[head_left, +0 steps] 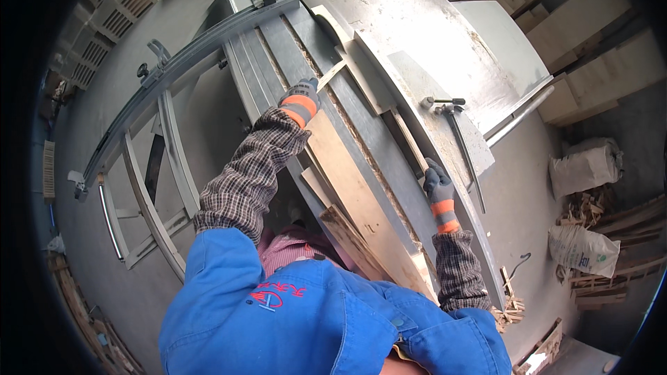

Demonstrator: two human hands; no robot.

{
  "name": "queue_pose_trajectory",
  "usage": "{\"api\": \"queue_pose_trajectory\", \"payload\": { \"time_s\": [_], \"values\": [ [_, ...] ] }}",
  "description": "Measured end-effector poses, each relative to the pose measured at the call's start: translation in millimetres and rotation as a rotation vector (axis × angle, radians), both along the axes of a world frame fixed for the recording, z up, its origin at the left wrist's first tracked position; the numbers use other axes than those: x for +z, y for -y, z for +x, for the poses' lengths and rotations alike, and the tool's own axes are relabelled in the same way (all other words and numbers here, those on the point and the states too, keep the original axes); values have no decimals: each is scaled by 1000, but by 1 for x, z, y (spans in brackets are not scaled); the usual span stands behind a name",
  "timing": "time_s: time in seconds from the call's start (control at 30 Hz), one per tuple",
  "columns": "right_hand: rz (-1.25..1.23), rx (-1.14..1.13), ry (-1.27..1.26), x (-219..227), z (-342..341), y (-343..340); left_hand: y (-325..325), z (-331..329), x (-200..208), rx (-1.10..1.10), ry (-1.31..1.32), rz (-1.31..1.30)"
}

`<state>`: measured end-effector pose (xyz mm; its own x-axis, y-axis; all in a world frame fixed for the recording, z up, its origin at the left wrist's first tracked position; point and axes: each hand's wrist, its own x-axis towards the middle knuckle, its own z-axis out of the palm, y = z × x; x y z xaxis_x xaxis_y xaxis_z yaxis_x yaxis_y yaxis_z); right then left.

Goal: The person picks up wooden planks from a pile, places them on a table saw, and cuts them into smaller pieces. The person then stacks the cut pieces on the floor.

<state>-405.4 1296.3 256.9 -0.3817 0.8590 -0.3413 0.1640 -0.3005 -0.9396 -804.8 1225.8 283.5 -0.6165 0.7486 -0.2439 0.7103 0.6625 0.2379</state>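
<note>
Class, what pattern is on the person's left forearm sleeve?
The left sleeve is checked, dark and pale, best seen in the head view.

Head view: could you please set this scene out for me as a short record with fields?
Left hand: gloved, gripping a thin stick
Right hand: gloved, at the near end of a narrow strip; grip unclear
Table: grey, with long slots
Near the left hand: a long pale board lying on the table
Clothing: blue garment, checked sleeves
Right background: two pale sacks
</note>
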Motion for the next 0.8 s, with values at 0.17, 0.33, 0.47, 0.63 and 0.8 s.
{"api": "queue_pose_trajectory", "payload": {
  "time_s": [0.17, 0.33, 0.47, 0.63, 0.8],
  "values": [
    [17, 2, 49, -1, -17, 0, -6, -6, -3, 70, 13, 14],
    [4, 6, 5, -8, -36, -8, -18, -20, 1, 140, 50, -45],
    [-17, 14, -63, -18, -51, -16, -23, -24, 0, 102, -68, 20],
    [-9, -1, -65, -24, -69, -20, -35, -34, 7, 41, -187, -6],
    [-19, 9, -66, -18, -77, -22, -38, -47, -5, 72, -105, -28]
  ]
}}
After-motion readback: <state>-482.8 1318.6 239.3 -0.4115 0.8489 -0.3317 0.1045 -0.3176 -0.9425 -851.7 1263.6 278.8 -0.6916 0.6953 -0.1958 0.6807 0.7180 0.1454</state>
